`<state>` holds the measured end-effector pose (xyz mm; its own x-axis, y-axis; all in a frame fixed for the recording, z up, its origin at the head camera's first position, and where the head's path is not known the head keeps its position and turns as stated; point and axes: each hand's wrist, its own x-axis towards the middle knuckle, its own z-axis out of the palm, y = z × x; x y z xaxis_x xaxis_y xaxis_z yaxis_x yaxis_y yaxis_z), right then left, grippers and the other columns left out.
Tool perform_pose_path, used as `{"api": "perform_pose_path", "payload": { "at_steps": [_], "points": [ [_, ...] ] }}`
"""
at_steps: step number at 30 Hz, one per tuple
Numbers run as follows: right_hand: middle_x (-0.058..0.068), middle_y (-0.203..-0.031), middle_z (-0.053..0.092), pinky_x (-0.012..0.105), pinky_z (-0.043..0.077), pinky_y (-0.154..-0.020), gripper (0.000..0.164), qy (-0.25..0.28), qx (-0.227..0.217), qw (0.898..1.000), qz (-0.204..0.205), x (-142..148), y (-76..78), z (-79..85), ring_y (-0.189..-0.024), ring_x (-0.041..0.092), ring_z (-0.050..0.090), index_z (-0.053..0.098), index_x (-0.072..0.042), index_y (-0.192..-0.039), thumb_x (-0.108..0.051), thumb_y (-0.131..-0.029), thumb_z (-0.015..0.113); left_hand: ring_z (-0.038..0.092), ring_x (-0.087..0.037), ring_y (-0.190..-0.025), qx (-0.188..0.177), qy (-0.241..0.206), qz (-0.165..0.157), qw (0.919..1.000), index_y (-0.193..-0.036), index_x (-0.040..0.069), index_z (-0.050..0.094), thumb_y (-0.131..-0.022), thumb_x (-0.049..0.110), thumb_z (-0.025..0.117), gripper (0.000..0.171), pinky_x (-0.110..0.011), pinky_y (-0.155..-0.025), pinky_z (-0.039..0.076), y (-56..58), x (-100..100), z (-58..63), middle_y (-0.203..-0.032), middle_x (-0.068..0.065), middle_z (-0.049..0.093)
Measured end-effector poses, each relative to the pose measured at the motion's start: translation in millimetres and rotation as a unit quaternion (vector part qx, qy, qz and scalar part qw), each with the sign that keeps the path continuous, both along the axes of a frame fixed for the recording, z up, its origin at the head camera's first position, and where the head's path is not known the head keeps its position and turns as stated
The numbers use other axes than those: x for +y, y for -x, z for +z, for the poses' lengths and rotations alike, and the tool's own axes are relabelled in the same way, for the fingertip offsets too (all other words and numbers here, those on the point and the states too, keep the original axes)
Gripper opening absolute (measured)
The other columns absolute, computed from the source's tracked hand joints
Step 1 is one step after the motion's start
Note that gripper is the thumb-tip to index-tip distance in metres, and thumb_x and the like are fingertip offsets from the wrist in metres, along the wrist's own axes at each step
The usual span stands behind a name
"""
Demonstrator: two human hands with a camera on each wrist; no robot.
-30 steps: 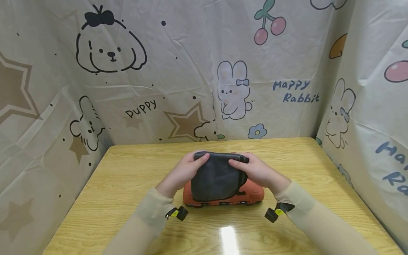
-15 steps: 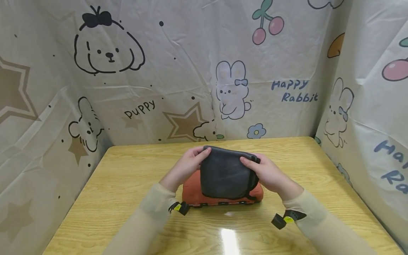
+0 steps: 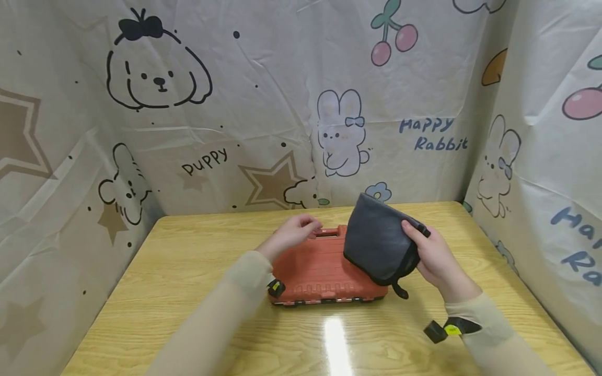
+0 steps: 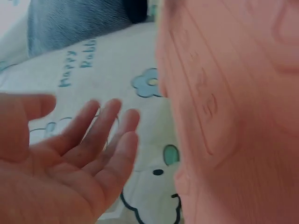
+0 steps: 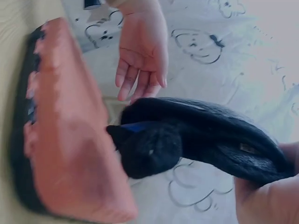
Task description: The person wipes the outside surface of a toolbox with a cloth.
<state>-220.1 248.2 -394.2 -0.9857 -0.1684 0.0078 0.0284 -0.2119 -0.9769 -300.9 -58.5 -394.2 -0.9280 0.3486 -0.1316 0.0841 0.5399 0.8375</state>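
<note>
1. The right hand [image 3: 437, 258] grips the pouch [image 3: 378, 237] by its upper right corner, the thumb laid across the near face.
2. The pouch is dark grey and hangs tilted above the right part of the case [image 3: 315, 269], partly hiding it; a short black tab [image 3: 400, 290] dangles from its lower edge.
3. The left hand [image 3: 293, 232] holds nothing; its fingers are loosely bent and well apart from one another at the thumb. It is over the back left of the case, near the handle [image 3: 331, 230], and apart from the pouch.
4. The case is orange-red and lies flat on the table [image 3: 197, 261], its black-trimmed edge toward the person.
5. Patterned cloth [image 3: 263, 78] surrounds the table at the back and sides.
6. The right wrist view is blurred, so the pouch's contents, if any, cannot be told.
</note>
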Motion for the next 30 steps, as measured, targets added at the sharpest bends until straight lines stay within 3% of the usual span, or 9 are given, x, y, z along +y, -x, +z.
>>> {"api": "perform_pose_path", "payload": {
  "at_steps": [3,7,12,15,19,22,26,28,30],
  "points": [
    [-0.013,-0.114,0.071,0.021,0.059,-0.091,0.033,0.021,-0.014,0.999,-0.03,8,0.6,-7.3,-0.107,0.001,0.069,0.054,-0.01,-0.13,-0.034,-0.108,0.054,0.066,-0.028,-0.106,0.031,0.077,-0.03,0.9961,-0.125,0.004,0.07,-0.109,0.03,0.053,0.035,-0.044,-0.096,0.055,7.8,6,-7.1,-0.12,-0.012,0.07],
    [-0.018,-0.115,0.068,0.018,0.056,-0.093,0.045,0.034,-0.024,0.996,-0.074,19,1.2,-15.1,-0.108,-0.004,0.066,0.046,-0.008,-0.141,-0.037,-0.107,0.055,0.063,-0.025,-0.105,0.081,0.164,-0.034,0.9825,-0.121,0.005,0.071,-0.11,0.027,0.052,0.031,-0.045,-0.095,0.054,18.6,18,-15.3,-0.117,-0.01,0.07],
    [-0.022,-0.118,0.065,0.016,0.055,-0.095,0.065,0.056,-0.031,0.994,-0.091,33,-0.7,-20.2,-0.111,-0.006,0.065,0.032,-0.004,-0.157,-0.038,-0.107,0.054,0.064,-0.027,-0.116,0.124,0.287,-0.06,0.9481,-0.125,0.003,0.068,-0.11,0.018,0.048,0.029,-0.043,-0.102,0.053,35.8,28,-21.4,-0.125,-0.013,0.068],
    [-0.022,-0.118,0.066,0.016,0.055,-0.095,0.065,0.075,-0.028,0.992,-0.095,42,-3.1,-22.9,-0.111,-0.006,0.065,0.031,-0.004,-0.158,-0.036,-0.107,0.055,0.062,-0.027,-0.125,0.113,0.337,-0.081,0.9313,-0.133,0.003,0.064,-0.11,0.017,0.047,0.031,-0.041,-0.109,0.051,45.6,30,-23.8,-0.134,-0.013,0.066],
    [-0.02,-0.119,0.068,0.017,0.055,-0.095,0.052,0.1,-0.017,0.99,-0.102,53,-5.5,-27.9,-0.111,-0.005,0.066,0.038,-0.009,-0.151,-0.032,-0.107,0.054,0.06,-0.025,-0.131,0.085,0.374,-0.105,0.9177,-0.137,0.006,0.064,-0.111,0.017,0.048,0.033,-0.04,-0.113,0.048,55.6,32,-25.7,-0.139,-0.01,0.065],
    [-0.015,-0.132,0.064,0.015,0.054,-0.097,0.059,0.097,-0.02,0.989,-0.111,60,-5.8,-29.8,-0.115,-0.006,0.063,0.03,-0.009,-0.158,-0.033,-0.108,0.052,0.061,-0.024,-0.129,0.077,0.395,-0.127,0.9065,-0.136,0.008,0.066,-0.11,0.016,0.048,0.032,-0.039,-0.11,0.05,60.5,36,-26.4,-0.138,-0.008,0.067],
    [0.005,-0.169,0.028,0.01,0.048,-0.101,0.079,0.066,-0.037,0.99,-0.121,66,-5.1,-29.6,-0.147,0.003,0.04,0.007,-0.005,-0.166,-0.04,-0.108,0.049,0.065,-0.022,-0.119,0.077,0.423,-0.142,0.8918,-0.127,0.01,0.07,-0.111,0.016,0.046,0.029,-0.038,-0.103,0.054,62.3,40,-26.3,-0.13,-0.007,0.07],
    [0.008,-0.175,0.005,0.008,0.046,-0.102,0.082,0.053,-0.042,0.99,-0.121,67,-5.2,-29.7,-0.157,0.011,0.021,0.003,-0.005,-0.166,-0.042,-0.108,0.047,0.066,-0.021,-0.109,0.082,0.436,-0.144,0.8847,-0.119,0.01,0.071,-0.11,0.013,0.047,0.026,-0.037,-0.098,0.055,60.2,41,-24.9,-0.123,-0.007,0.071],
    [0.011,-0.174,0.003,0.008,0.046,-0.102,0.081,0.049,-0.045,0.99,-0.122,67,-5.2,-30.1,-0.16,0.019,0.011,0.002,-0.005,-0.165,-0.042,-0.108,0.046,0.062,-0.019,-0.097,0.09,0.446,-0.15,0.8778,-0.11,0.01,0.072,-0.109,0.011,0.048,0.023,-0.035,-0.09,0.053,58.2,42,-23.8,-0.115,-0.006,0.072]
  ]
}}
